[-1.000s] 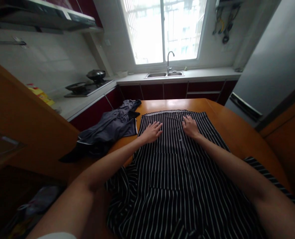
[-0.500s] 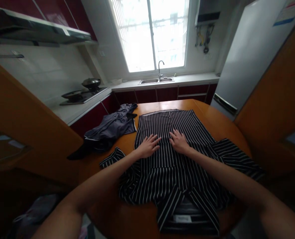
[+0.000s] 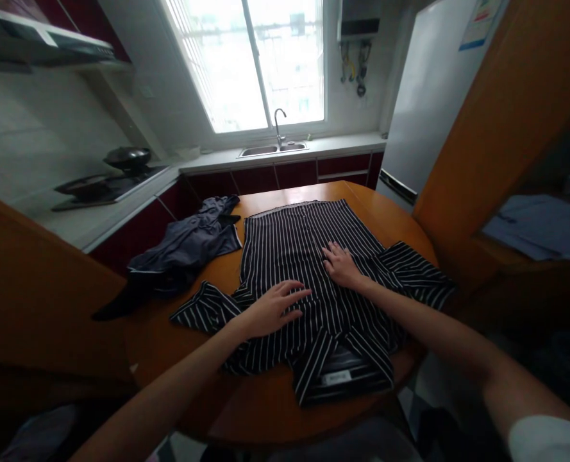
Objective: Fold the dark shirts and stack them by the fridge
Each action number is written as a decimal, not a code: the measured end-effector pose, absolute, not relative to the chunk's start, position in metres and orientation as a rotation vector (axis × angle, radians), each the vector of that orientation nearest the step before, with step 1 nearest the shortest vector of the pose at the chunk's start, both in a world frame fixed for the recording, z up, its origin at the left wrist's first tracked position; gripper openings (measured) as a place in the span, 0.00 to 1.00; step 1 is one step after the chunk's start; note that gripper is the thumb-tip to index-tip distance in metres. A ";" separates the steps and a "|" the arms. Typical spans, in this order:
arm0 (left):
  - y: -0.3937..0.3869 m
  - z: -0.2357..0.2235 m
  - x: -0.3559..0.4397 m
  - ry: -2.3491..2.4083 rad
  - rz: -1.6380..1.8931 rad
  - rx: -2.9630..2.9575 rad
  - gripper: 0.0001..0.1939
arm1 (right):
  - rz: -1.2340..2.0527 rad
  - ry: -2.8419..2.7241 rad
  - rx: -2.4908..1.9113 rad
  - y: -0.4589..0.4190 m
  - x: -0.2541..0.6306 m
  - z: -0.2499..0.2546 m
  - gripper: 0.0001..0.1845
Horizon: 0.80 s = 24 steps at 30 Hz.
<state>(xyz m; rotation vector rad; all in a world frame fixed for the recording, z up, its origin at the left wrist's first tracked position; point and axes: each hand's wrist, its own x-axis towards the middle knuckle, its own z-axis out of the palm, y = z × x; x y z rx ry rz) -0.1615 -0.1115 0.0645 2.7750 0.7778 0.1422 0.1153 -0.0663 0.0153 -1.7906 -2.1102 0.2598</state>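
A black shirt with white stripes [image 3: 285,247] lies spread on the round wooden table [image 3: 260,410], its collar and white label toward me and its hem toward the window. Fingers apart, my left hand [image 3: 277,309] is over the left middle of the shirt; whether it touches the cloth I cannot tell. My right hand [image 3: 341,264] rests flat on the right middle of the shirt, fingers stretched out. Both short sleeves stick out to the sides, the left one somewhat crumpled.
A dark grey garment [image 3: 183,240] lies bunched at the table's left edge. Beyond the table are a counter with a sink [image 3: 274,149], a stove with pans [image 3: 125,159] at left and a fridge [image 3: 429,96] at right. Papers [image 3: 544,224] lie on a shelf at far right.
My left hand has come back toward the collar and looks lifted a little, while my right hand stays on the shirt. The view has turned to the right.
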 end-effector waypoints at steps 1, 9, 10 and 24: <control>-0.125 0.073 -0.159 0.659 0.143 2.756 0.26 | 0.271 -2.092 -1.800 -0.071 0.119 0.016 0.28; -0.193 0.083 -0.194 0.579 0.015 2.661 0.24 | 0.381 -2.036 -1.364 -0.144 0.131 0.041 0.19; -0.199 0.077 -0.197 0.614 0.032 2.687 0.23 | 0.410 -2.033 -1.323 -0.158 0.130 0.045 0.18; -0.224 0.045 -0.266 1.207 0.279 2.813 0.32 | 0.377 -2.489 -1.348 -0.307 0.027 0.033 0.11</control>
